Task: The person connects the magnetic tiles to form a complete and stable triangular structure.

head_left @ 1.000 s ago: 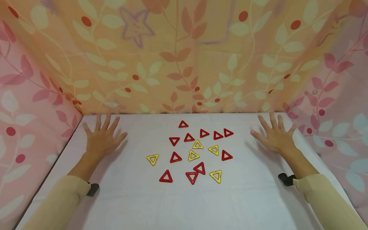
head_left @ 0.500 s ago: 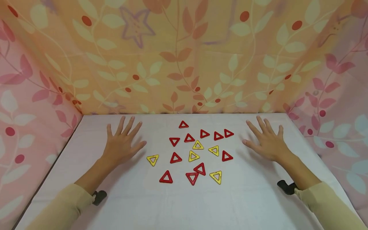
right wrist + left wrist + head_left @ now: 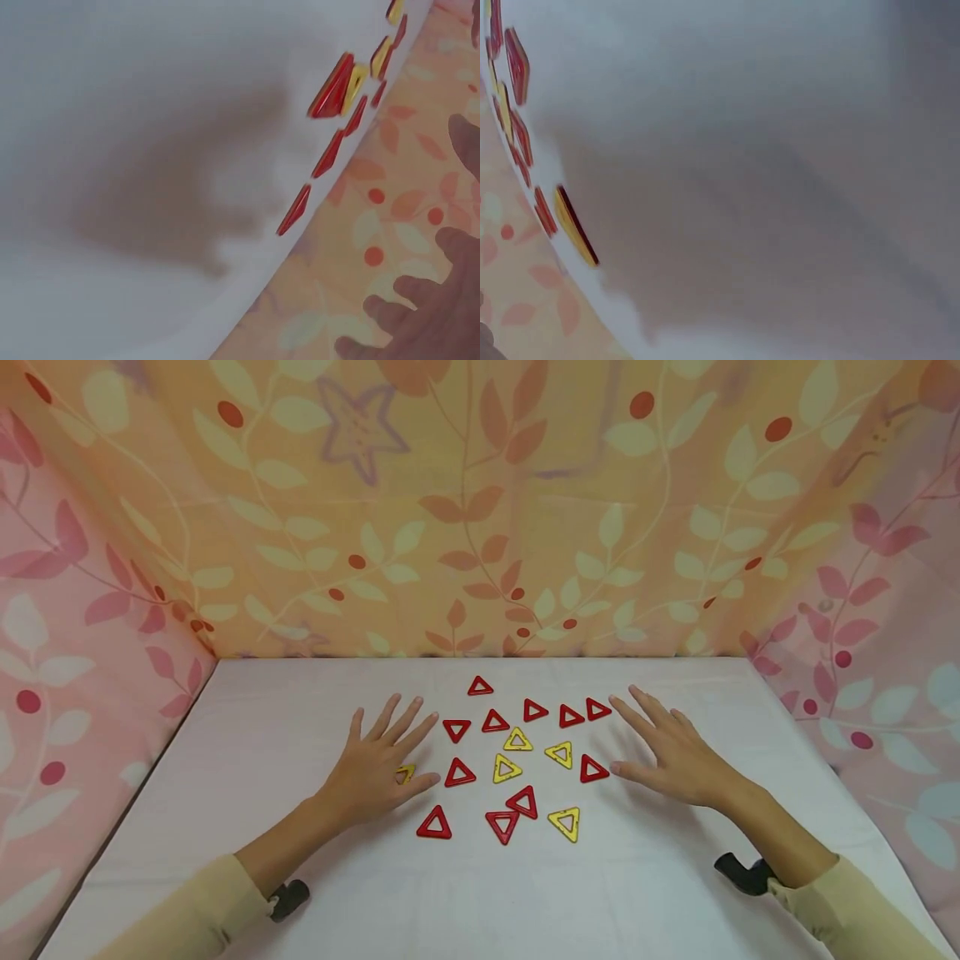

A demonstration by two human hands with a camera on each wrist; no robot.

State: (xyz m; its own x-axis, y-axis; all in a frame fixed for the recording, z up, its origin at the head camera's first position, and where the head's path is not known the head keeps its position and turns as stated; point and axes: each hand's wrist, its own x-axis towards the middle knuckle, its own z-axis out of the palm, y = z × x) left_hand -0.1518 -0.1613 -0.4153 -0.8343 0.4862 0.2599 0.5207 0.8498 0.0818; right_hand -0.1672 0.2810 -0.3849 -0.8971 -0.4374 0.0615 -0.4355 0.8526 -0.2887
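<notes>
Red triangular frames and yellow triangular frames lie scattered on a white-covered table. My left hand, fingers spread, hovers over one yellow triangle and partly hides it. In the left wrist view a yellow triangle lies beside the hand's shadow. My right hand is held above the cloth with its fingers extended, close to a red triangle at the right of the group. The right wrist view has my right fingers at lower right and a red triangle on the cloth. Neither hand holds anything.
Two red triangles touch or overlap at the front of the group. Orange patterned cloth stands along the table's back edge, and pink patterned cloth lines both sides. A dark device sits under each wrist.
Both hands have moved inward from the sides toward the triangles. The left hand now covers part of a yellow triangle that was fully visible before. The triangles have stayed put.
</notes>
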